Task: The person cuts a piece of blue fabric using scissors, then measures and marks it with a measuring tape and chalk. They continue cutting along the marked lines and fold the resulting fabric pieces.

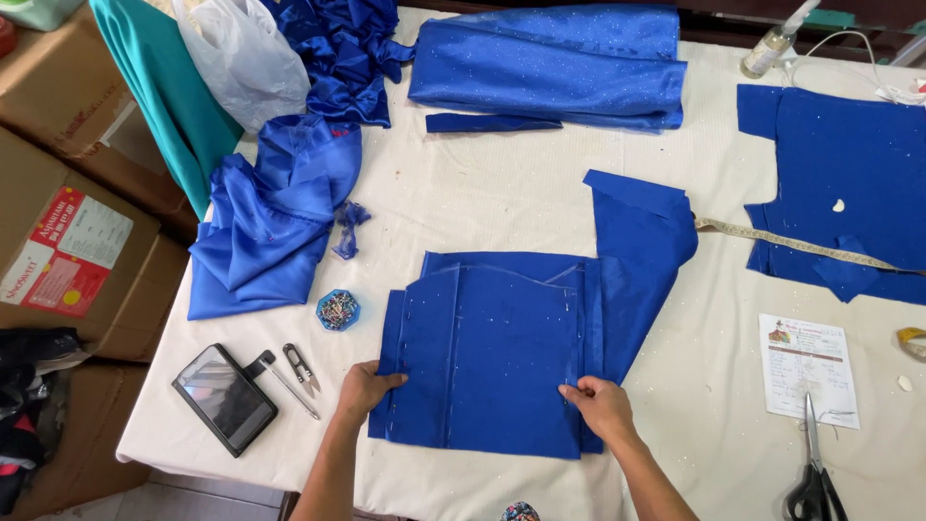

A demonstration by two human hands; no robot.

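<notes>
A folded piece of royal blue fabric [502, 338] with pins and chalk lines lies flat on the cream-covered table [502, 198] in front of me. My left hand [365, 389] rests on its lower left edge, fingers pressing the cloth. My right hand [600, 405] pinches the fabric near its lower right seam. A flap of the same blue cloth [641, 232] extends up to the right.
A round pin holder [339, 310], thread snips [302, 366], a pen and a phone [224, 397] lie left. Shiny blue satin [275, 212] and sparkly folded fabric [555, 63] sit at the back. Cut blue pieces [839, 183], tape measure [801, 243], paper note [808, 369] and scissors [813, 478] are right. Cardboard boxes [58, 222] stand beside the table.
</notes>
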